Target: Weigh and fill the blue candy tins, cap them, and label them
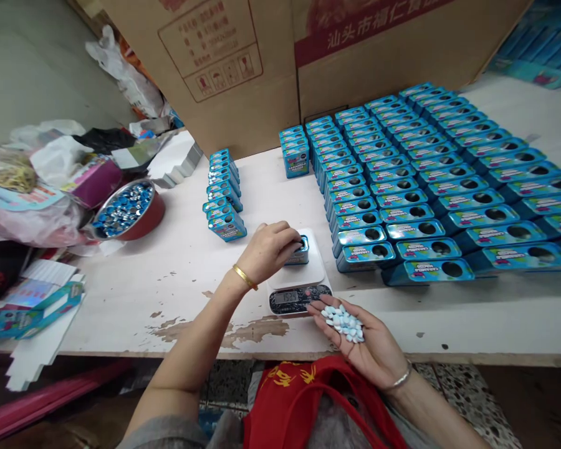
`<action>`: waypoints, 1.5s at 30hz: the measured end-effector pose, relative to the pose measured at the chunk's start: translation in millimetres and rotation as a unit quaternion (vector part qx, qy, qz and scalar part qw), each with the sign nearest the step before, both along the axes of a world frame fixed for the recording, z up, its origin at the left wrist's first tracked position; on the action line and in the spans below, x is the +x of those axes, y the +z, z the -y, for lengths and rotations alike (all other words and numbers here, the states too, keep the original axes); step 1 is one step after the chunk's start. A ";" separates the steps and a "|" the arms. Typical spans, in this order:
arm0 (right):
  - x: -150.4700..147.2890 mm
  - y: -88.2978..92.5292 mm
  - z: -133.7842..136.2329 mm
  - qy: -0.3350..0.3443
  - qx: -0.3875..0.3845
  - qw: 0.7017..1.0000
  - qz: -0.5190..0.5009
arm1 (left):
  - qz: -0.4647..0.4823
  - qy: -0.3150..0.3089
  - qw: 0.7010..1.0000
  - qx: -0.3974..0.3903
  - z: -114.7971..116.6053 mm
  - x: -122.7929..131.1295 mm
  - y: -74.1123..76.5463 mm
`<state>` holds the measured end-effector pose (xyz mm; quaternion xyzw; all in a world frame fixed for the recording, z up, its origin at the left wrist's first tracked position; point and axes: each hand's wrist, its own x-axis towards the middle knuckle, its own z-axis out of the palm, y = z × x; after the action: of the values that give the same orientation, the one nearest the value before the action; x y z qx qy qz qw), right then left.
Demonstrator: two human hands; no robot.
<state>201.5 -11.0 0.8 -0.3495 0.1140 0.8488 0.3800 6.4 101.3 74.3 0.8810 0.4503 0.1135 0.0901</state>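
A small blue tin (300,254) stands on a white kitchen scale (318,268) with a lit display. My left hand (272,249), wearing a gold bracelet at the wrist, reaches over the tin with its fingers pinched together at the opening in the top. Whatever is between those fingertips is hidden. In front of the scale, my right hand (362,340) is palm up and cupped, holding a heap of small white and pale blue candies (343,323). Its fingertips lie close to the scale's lower right corner.
Rows of blue tins with round top holes (416,168) fill the right side. A shorter row of tins (224,193) stands left, near a red bowl (143,218) of blue and silver pieces. A large cardboard box (271,81) blocks the back.
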 end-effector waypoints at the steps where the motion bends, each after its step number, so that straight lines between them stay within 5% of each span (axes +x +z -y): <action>1: -1.8 2.3 -2.9 0.002 0.008 1.000 -0.007 | 0.018 -0.003 1.000 0.003 -0.6 3.3 0.1; 6: -8.9 11.9 -16.6 -0.019 0.047 0.997 -0.058 | 0.089 -0.048 0.995 -0.005 19.1 15.0 7.3; 11: -15.7 16.5 -22.1 -0.057 0.038 0.996 -0.060 | 0.032 -0.128 0.987 -0.089 52.3 22.7 0.3; 19: -21.2 27.7 -24.9 -0.063 0.063 0.994 -0.061 | 0.024 -0.054 0.998 -0.009 64.6 23.4 -12.1; 26: -23.3 41.2 -38.1 -0.084 0.095 0.989 -0.071 | 0.180 0.026 0.981 0.066 25.6 13.7 0.2; 30: -14.5 31.8 -35.5 -0.077 0.094 0.991 -0.054 | 0.147 0.021 0.986 0.073 13.6 2.5 1.4; 38: 22.6 -3.7 -6.8 -0.083 0.003 0.996 0.027 | 0.188 0.111 0.974 0.061 26.1 -35.6 -6.7; 45: 31.4 -3.9 1.2 -0.098 -0.022 0.994 0.050 | 0.198 0.140 0.967 0.075 30.5 -38.5 -12.9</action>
<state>232.9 -12.2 -3.1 -0.3868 0.1468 0.7863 0.4588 -32.1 70.8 61.4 0.7736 0.5323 0.3306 0.0949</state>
